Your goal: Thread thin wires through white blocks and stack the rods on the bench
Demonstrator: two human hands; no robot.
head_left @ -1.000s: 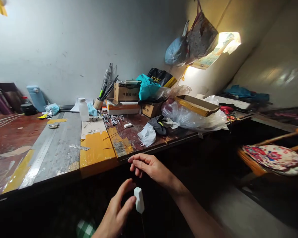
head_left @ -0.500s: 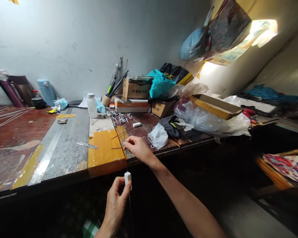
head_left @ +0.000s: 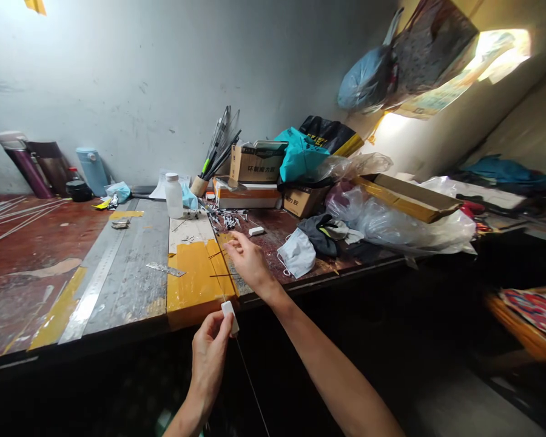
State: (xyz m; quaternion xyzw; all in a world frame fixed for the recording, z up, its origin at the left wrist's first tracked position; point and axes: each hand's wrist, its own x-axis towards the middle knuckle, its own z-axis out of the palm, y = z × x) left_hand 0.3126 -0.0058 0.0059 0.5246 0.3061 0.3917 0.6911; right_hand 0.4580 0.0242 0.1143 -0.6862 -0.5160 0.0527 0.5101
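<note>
The left hand (head_left: 209, 355) pinches a white block (head_left: 228, 314) between thumb and fingers, near the worktop (head_left: 139, 243); beyond the block, the right hand (head_left: 251, 264) curls loosely, its grip on anything unclear.

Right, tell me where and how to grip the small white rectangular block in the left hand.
The white block is probably best pinched across its long sides, coming from the left as the left hand does: it is slim and tilted, and a thin strand shows at each end, so leave both ends free.
</note>
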